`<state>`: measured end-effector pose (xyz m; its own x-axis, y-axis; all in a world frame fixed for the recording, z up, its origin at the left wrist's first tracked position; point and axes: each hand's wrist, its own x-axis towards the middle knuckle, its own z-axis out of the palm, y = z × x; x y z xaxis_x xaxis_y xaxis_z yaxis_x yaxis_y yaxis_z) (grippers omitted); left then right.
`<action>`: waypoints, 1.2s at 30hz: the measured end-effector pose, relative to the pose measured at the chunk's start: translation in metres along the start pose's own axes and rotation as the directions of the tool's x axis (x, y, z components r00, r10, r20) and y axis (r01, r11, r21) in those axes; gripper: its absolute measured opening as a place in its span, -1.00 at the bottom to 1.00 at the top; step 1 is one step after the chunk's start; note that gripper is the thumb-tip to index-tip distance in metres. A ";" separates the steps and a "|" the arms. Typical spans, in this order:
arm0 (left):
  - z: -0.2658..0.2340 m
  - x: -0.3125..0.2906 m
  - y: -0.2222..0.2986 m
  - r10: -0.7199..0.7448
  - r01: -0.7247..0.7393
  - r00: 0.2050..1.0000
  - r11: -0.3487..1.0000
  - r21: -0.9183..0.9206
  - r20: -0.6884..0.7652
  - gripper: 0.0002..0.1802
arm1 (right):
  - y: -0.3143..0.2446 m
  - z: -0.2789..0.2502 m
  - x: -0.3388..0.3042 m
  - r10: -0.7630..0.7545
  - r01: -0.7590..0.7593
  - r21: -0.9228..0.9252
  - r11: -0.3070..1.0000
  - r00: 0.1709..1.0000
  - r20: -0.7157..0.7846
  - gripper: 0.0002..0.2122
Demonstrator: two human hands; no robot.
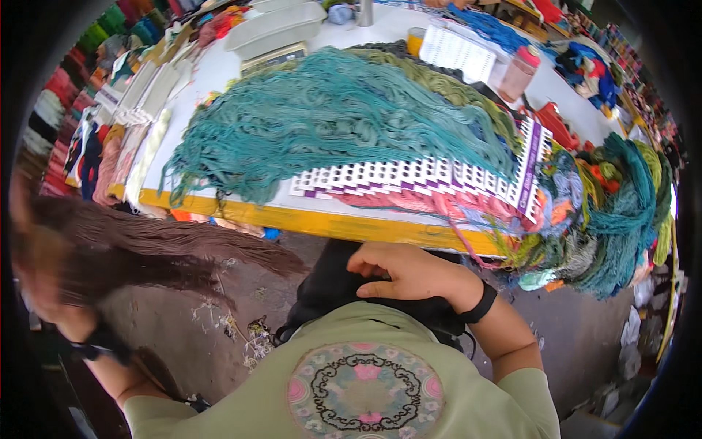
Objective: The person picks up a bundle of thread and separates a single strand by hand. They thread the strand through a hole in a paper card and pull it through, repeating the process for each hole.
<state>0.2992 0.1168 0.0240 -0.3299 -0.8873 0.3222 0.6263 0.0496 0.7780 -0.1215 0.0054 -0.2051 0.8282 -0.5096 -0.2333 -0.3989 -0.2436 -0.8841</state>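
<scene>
Trailing rightward from the left hand (45,267), a hank of brown yarn (168,233) hangs out over the floor in the head view, just off the front yellow edge of the table (292,216), its tail reaching toward the person's lap. That hand is blurred but grips the hank at its far left end; the right hand (413,272) is held before the lap, fingers loosely bent, with nothing seen in it, well apart from the brown strands. Counted out: one brown hank, one big teal yarn heap (344,110), one bottle (519,74) with a pink cap, and a row of white punched cards (409,175) overlapping too closely to number. The brown yarn looks dark and matte, with many thin, nearly parallel strands fanning apart, darker and smeared along the lower part.
</scene>
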 end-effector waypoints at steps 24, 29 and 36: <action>0.030 0.172 -0.314 -0.369 0.367 0.927 0.929 0.042 0.066 -0.48 | -0.021 -0.036 -0.022 0.018 0.339 0.244 0.908 0.551 -0.834 -0.89; 0.028 0.174 -0.325 -0.382 0.380 0.924 0.922 0.077 0.010 -0.60 | -0.009 -0.036 -0.031 0.168 0.481 0.532 0.697 0.612 -0.773 -0.96; 0.031 0.173 -0.331 -0.398 0.400 0.917 0.914 0.074 -0.042 -0.63 | -0.007 -0.040 -0.035 0.252 0.594 0.692 0.410 0.656 -0.712 -0.92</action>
<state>0.0131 -0.0390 -0.1610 -0.5221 -0.8521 -0.0366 0.3880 -0.2755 0.8795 -0.1634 -0.0077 -0.1749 0.1621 -0.9829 -0.0876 0.6008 0.1688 -0.7814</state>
